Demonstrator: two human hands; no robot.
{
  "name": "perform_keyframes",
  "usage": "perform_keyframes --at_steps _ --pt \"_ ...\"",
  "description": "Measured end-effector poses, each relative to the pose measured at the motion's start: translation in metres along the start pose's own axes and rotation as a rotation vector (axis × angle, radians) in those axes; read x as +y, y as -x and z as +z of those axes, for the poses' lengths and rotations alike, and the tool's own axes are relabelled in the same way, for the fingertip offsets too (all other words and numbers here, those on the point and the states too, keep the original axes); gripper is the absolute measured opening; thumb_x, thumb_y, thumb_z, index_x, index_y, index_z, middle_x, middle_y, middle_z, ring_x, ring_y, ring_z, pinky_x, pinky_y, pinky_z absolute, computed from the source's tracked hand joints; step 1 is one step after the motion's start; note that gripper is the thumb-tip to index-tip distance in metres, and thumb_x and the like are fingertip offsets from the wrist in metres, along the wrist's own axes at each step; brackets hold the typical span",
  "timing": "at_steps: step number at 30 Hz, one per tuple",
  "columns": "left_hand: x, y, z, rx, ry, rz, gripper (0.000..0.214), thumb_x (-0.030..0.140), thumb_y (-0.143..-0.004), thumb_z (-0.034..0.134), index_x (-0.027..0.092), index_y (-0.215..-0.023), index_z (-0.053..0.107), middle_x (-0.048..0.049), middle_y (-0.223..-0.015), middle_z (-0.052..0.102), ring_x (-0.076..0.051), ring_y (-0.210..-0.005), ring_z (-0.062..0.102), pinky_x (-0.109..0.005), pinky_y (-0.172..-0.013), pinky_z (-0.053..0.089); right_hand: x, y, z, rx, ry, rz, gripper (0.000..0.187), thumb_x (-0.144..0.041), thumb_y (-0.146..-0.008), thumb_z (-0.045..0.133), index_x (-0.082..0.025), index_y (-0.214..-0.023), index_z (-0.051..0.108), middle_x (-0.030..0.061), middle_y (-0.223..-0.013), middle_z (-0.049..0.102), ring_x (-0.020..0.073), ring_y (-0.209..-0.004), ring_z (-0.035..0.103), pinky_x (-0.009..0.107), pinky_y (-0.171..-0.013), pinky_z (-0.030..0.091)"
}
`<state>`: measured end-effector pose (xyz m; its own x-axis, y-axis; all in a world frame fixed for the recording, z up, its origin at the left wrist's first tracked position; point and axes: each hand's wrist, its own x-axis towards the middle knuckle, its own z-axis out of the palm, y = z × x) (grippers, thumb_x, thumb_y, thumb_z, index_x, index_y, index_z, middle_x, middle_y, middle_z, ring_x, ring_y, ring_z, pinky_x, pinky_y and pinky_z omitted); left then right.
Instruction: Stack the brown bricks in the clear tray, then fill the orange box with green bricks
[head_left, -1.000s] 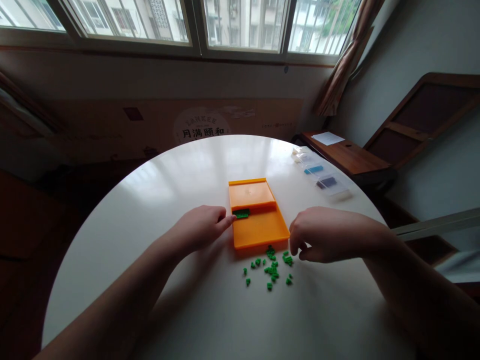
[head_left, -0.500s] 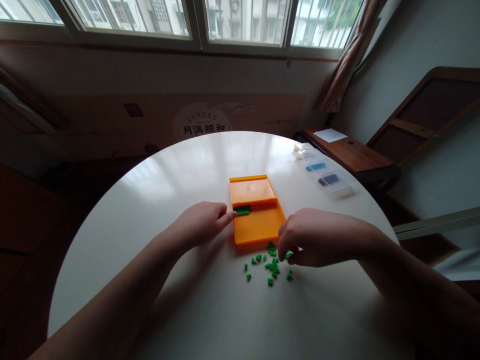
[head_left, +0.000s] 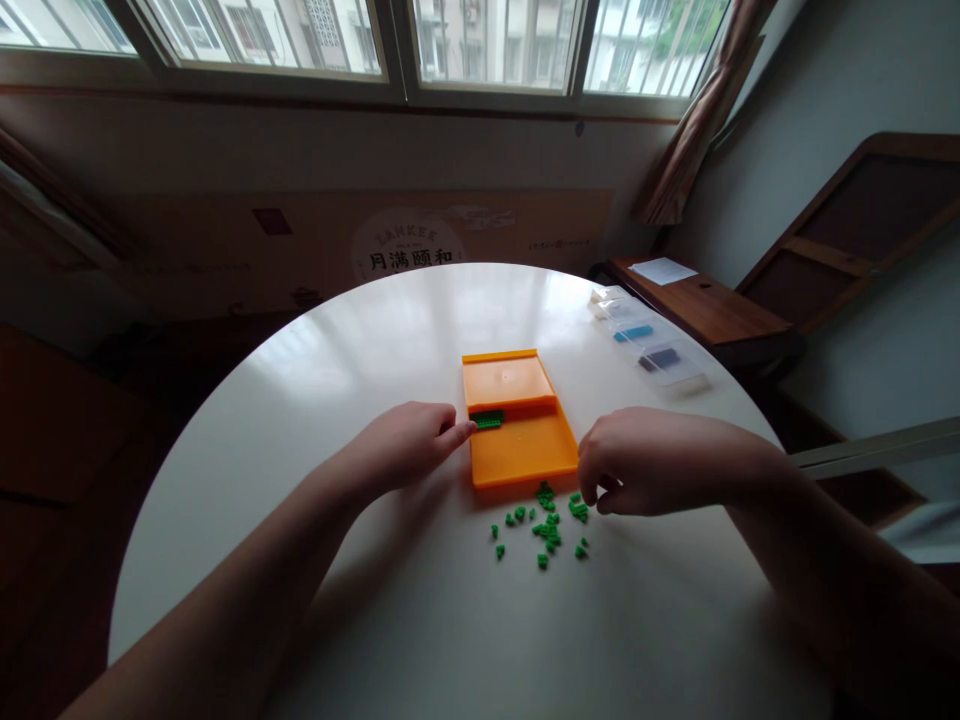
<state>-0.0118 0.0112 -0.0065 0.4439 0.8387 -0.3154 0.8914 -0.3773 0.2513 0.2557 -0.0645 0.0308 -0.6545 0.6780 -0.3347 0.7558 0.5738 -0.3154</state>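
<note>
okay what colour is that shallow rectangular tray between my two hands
The shallow rectangular plastic tray is orange, seen best in the head view.

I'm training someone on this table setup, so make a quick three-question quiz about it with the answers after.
1. True or false: the scattered green pieces lie on the white table, outside the orange tray.
2. What colour is the studded strip in the tray, near the left hand? A: blue. B: green. C: red.
3. Fill in: the hand nearer the scattered pieces is the ____ one.

Key: 1. True. 2. B. 3. Right.
</note>
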Motion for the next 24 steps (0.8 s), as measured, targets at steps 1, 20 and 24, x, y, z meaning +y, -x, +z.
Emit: perform_keyframes --at_steps 1,20,24 --pt "0.000 0.000 0.000 -0.004 0.002 -0.001 0.057 0.066 -0.086 0.031 0.022 -0.076 0.066 -0.0084 -0.081 0.070 -0.022 -0.067 0.059 -0.031 -0.057 0.037 0.002 0.001 -0.001 -0.008 -0.003 0.019 0.021 -0.019 -0.074 0.059 -0.027 -0.082 0.077 -0.0006 -0.080 0.072 0.0165 -0.073 0.061 0.027 -0.065 0.038" --pt "-0.002 0.002 -0.001 0.026 -0.007 0.051 0.055 0.064 -0.088 0.033 0.022 -0.073 0.064 -0.0084 -0.080 0.069 -0.022 -0.067 0.060 -0.030 -0.054 0.035 -0.003 -0.007 0.005 0.017 0.007 -0.034 0.016 -0.023 -0.076 0.061 -0.025 -0.078 0.077 0.0000 -0.076 0.071 0.0157 -0.069 0.058 0.028 -0.064 0.037" --pt "-0.002 0.002 -0.001 0.016 0.000 0.047 0.053 0.063 -0.088 0.034 0.022 -0.075 0.065 -0.0085 -0.080 0.069 -0.022 -0.068 0.061 -0.030 -0.054 0.036 -0.004 -0.007 0.006 0.025 0.036 -0.039 0.017 -0.022 -0.077 0.060 -0.024 -0.077 0.076 0.0012 -0.075 0.071 0.0155 -0.068 0.057 0.028 -0.064 0.037"
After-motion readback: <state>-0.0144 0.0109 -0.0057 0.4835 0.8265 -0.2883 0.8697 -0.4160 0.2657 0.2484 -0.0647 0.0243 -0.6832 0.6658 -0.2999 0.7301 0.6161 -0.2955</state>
